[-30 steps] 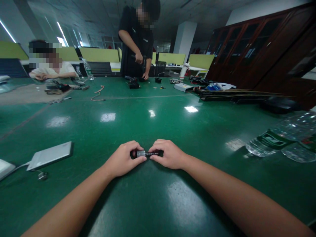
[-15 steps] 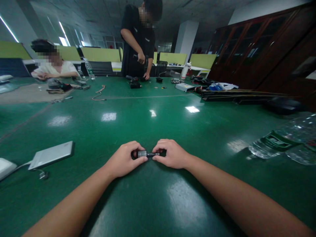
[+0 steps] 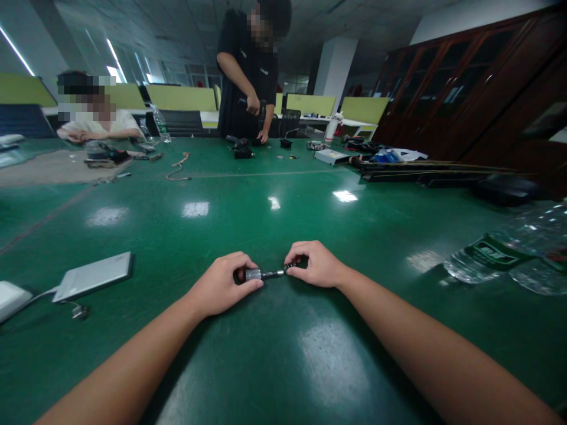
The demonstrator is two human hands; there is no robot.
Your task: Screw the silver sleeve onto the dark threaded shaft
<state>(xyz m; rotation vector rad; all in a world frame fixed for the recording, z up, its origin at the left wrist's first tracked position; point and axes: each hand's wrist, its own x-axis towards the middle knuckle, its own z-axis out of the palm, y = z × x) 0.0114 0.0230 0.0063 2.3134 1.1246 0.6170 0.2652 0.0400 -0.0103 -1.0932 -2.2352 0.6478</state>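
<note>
Just above the green tabletop, my left hand (image 3: 224, 282) pinches a small grey metal cylinder (image 3: 253, 274) between thumb and fingers. A thin dark shaft (image 3: 271, 274) with a bright tip sticks out of the cylinder to the right. My right hand (image 3: 316, 264) is closed on a small dark coiled piece that looks like a spring (image 3: 290, 267), right at the shaft's tip. Whether the coil still touches the tip I cannot tell. My right fingers hide part of the coil, and my left fingers cover the cylinder's far end.
A white flat device (image 3: 95, 276) with a cable lies at left. Clear plastic bottles (image 3: 491, 257) lie at right. Across the green table (image 3: 248, 195), one person (image 3: 248, 71) stands and another (image 3: 100, 121) sits. Tools, a cord (image 3: 179, 168) and dark strips (image 3: 398, 171) lie at the far side.
My right hand has moved right and slightly away from me, drawing the coiled piece along the shaft to its tip. More bare shaft shows now. My left hand has barely moved.
</note>
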